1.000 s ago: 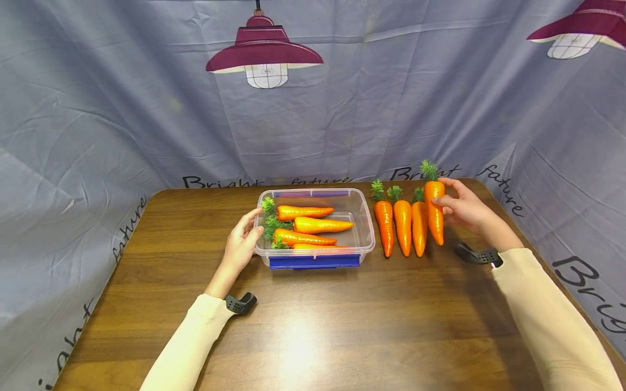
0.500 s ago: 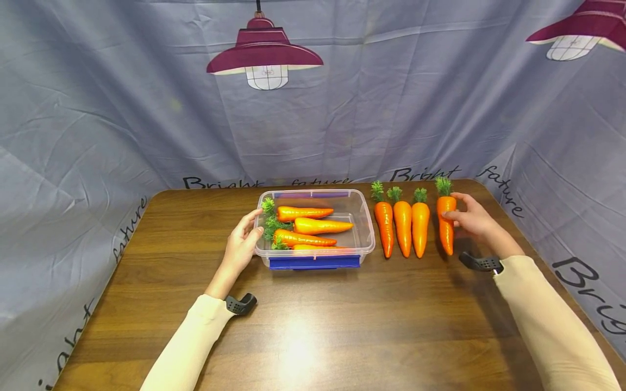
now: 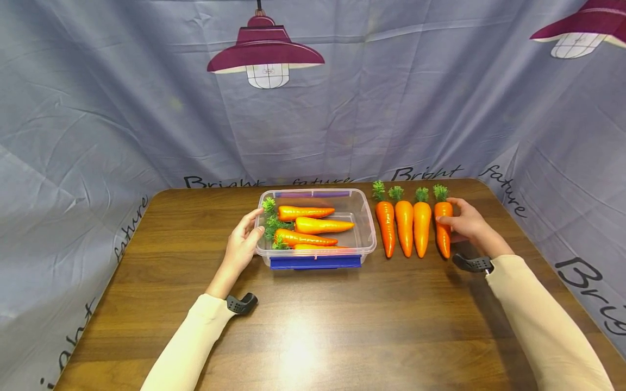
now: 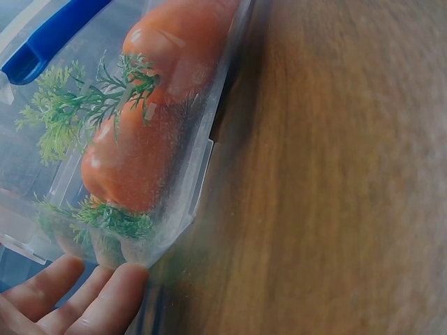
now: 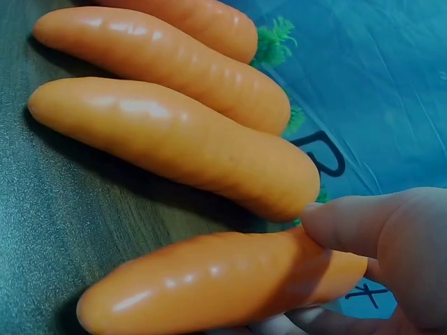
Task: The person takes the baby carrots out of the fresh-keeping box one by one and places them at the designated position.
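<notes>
- Pinching one carrot (image 3: 443,238) between thumb and fingers of the right hand (image 3: 468,222).
- Just left of the right hand, side by side on the surface (image 3: 371,315): three loose carrots (image 3: 404,225).
- Touching the end of a clear container (image 3: 342,252) with the left hand (image 3: 239,241), fingers spread.
- Inside, just right of the left hand: at least four boxed carrots (image 3: 323,225), leafy tops toward it.

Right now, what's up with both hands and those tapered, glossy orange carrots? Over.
Left hand touching clear rectangular plastic box. Right hand pinching rightmost green-topped carrot. Three similar orange carrots lying alongside, nothing seen blocking.
</notes>
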Action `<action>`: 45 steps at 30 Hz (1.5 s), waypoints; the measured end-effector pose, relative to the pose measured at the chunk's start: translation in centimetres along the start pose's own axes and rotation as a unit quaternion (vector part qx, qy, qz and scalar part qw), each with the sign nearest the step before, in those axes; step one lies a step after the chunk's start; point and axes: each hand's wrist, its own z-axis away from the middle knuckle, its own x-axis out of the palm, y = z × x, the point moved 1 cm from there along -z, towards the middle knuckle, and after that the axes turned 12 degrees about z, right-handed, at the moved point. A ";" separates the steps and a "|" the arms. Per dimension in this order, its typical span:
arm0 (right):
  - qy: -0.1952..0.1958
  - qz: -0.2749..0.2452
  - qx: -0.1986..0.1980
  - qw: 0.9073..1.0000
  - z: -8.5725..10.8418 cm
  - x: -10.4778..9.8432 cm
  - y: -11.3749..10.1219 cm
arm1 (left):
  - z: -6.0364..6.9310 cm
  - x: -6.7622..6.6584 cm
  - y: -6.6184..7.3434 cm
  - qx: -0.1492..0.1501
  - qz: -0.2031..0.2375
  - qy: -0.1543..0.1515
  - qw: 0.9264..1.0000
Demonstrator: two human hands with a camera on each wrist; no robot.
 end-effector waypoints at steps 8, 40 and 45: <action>-0.001 0.010 0.009 1.000 -0.1 0.1 -0.2 | -0.1 0.1 -0.2 0.013 0.006 0.000 1.000; 0.126 -0.011 0.049 0.991 1.1 -0.5 -0.3 | 0.0 0.1 -0.1 0.009 0.001 0.003 1.000; 0.176 -0.002 0.041 0.984 1.4 -0.6 -1.3 | 0.0 0.1 -0.1 0.006 0.009 -0.001 1.000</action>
